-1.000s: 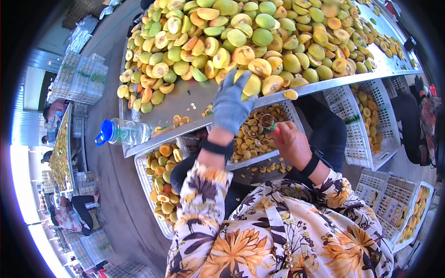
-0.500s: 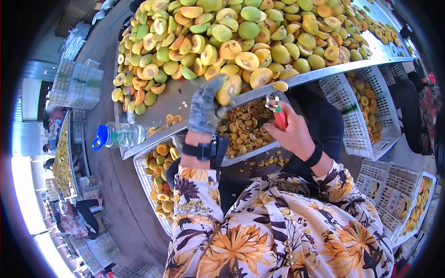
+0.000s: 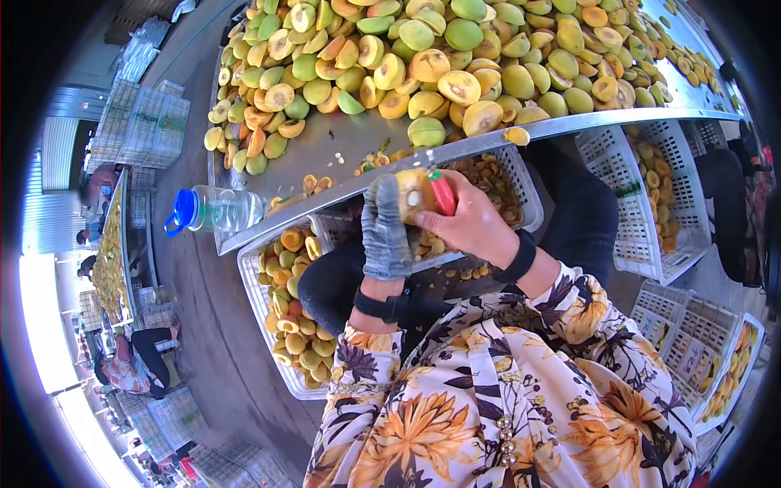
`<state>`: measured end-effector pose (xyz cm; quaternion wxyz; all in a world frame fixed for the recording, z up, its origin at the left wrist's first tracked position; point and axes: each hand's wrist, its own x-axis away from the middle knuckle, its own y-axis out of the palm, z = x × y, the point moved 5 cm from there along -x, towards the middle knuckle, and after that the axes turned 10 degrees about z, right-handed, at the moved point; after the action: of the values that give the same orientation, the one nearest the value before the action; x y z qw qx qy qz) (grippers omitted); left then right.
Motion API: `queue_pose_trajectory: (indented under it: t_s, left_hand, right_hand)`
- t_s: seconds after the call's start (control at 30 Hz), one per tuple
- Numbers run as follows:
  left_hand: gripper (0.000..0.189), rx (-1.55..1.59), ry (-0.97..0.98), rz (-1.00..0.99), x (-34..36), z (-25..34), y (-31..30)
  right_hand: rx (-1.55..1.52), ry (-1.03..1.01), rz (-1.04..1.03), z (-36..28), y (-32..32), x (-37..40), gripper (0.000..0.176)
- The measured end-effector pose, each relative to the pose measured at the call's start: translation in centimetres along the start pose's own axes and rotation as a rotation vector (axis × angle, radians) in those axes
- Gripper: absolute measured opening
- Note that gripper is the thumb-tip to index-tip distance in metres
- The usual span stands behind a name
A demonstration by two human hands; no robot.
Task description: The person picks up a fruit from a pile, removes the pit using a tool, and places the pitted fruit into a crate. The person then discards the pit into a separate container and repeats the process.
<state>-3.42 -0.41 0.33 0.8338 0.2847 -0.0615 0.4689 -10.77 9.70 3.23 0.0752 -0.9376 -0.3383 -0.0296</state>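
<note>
My left hand point(image 3: 384, 230), in a grey knit glove, is wrapped round a yellow peach half point(image 3: 413, 198) just over the table's metal edge. My bare right hand point(image 3: 478, 224) grips a red-handled pitting tool point(image 3: 442, 193) with a green end, held against the fruit. The tool's metal tip is hidden by the peach half and my fingers. Both hands meet above a white crate of scooped-out pits and scraps point(image 3: 492, 183). Beyond them, a large heap of halved green and yellow peaches point(image 3: 423, 65) covers the metal table point(image 3: 329, 150).
A clear bottle with a blue lid point(image 3: 224, 209) stands near the table's left corner. Below is a white crate of peach halves point(image 3: 297, 325). More crates point(image 3: 643, 195) stand at the right. People point(image 3: 134, 362) sit at another table on the far left.
My left hand has drawn back from the heap toward me with the peach half. My right hand has moved left, bringing the pitting tool against the fruit.
</note>
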Motion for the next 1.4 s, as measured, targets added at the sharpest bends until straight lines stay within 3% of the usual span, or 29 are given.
queue_pose_trajectory:
  t_s: [0.03,0.1,0.17,0.23,0.27,0.3,0.37,0.5,0.57,0.83,0.9,0.97,1.07,1.1,1.2,1.23,1.3,1.4]
  left_hand:
    - [0.054,0.001,-0.001,0.004,-0.4,-0.2,-0.6]
    - [0.048,0.175,-0.17,0.205,-0.7,-1.0,-1.9]
    - [0.043,0.208,-0.201,0.231,-0.7,-1.1,-2.6]
    - [0.042,0.282,-0.183,0.133,0.0,-0.2,-2.0]
    - [0.038,0.309,-0.231,0.126,-0.4,-0.7,-2.1]
    - [0.038,0.31,-0.233,0.127,-0.5,-1.0,-2.4]
    - [0.034,0.294,-0.142,0.082,-0.7,-1.2,-2.4]
    - [0.03,0.295,-0.148,0.036,-0.8,-2.0,-2.0]
    - [0.039,0.251,-0.091,0.067,-2.0,-3.6,-3.0]
    - [0.035,0.1,0.132,0.061,-0.8,-3.3,-1.6]
    - [0.032,-0.113,0.322,0.068,-0.1,-2.7,-1.1]
    - [0.031,-0.094,0.273,0.015,0.4,-2.7,-0.4]
    - [0.026,-0.363,0.578,0.01,0.4,-2.4,-0.4]
    - [0.026,-0.363,0.578,0.009,0.0,-2.4,-0.5]
    - [0.016,-0.005,0.205,0.104,-1.4,-3.0,-2.1]
    - [0.016,-0.006,0.211,0.11,-1.8,-2.5,-2.5]
    - [0.016,0.067,0.003,0.068,-2.4,-2.7,-3.0]
    - [0.02,0.101,0.003,0.103,-2.1,-2.2,-2.9]
  right_hand:
    - [0.001,0.003,-0.003,0.3,0.2,0.1,0.045]
    - [0.065,-0.16,0.051,0.0,-0.2,0.2,0.044]
    - [0.146,-0.162,0.008,0.4,-0.6,0.6,0.041]
    - [0.252,-0.552,-0.02,-0.4,-0.4,1.3,0.043]
    - [0.303,-0.556,-0.028,-0.1,-0.3,1.6,0.042]
    - [0.305,-0.554,-0.029,-0.2,-0.4,2.0,0.042]
    - [0.451,-0.339,-0.074,0.6,-0.7,2.2,0.037]
    - [0.376,-0.272,-0.017,2.2,-0.8,2.5,0.034]
    - [0.346,-0.21,-0.067,2.3,-0.4,2.8,0.032]
    - [0.317,-0.124,-0.016,2.9,-0.1,3.6,0.026]
    - [0.313,-0.134,0.007,3.3,0.0,3.9,0.026]
    - [0.283,-0.109,0.049,3.5,0.1,4.2,0.027]
    - [0.24,-0.039,0.068,3.4,0.7,4.8,0.025]
    - [0.239,-0.039,0.069,3.4,0.7,4.8,0.025]
    - [0.279,0.023,-0.081,4.1,1.6,4.4,0.027]
    - [0.288,-0.032,-0.11,4.4,1.9,4.1,0.027]
    - [0.309,-0.138,-0.16,4.5,2.3,3.6,0.027]
    - [0.303,-0.062,-0.181,4.4,2.6,3.0,0.025]
